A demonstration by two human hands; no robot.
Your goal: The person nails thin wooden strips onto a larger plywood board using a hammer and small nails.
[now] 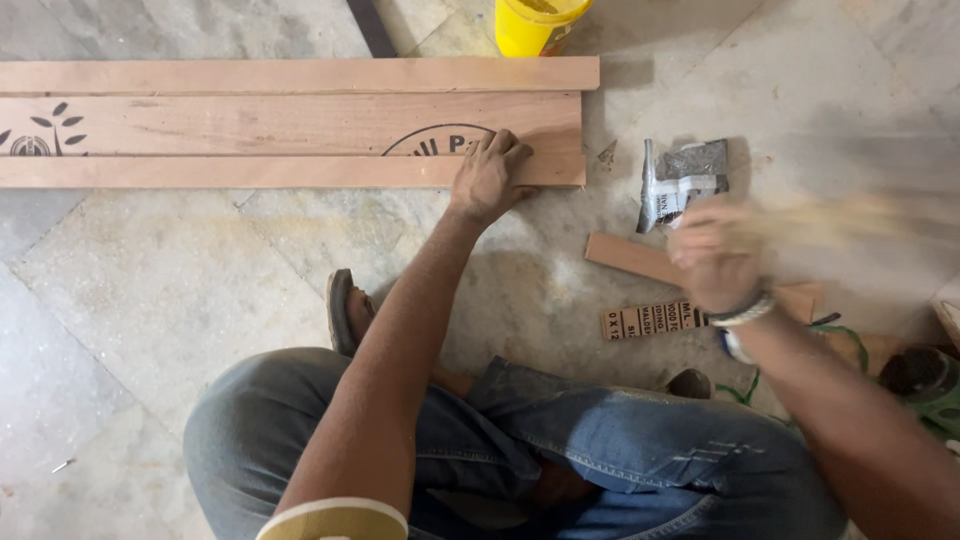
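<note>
My left hand (490,175) rests flat with fingers spread on the right end of a long wooden plank assembly (250,125) lying on the stone floor. My right hand (715,255) is closed around a wooden handle (840,220) that is blurred by motion and points to the right. It hovers above a small wooden offcut (625,255). The head of the handled tool is not visible.
A yellow bucket (535,22) stands past the planks at the top. A silvery plastic packet (682,183) and a printed wooden strip (650,320) lie on the floor at right. My knees in blue jeans (560,450) fill the bottom; green cord (850,335) lies at right.
</note>
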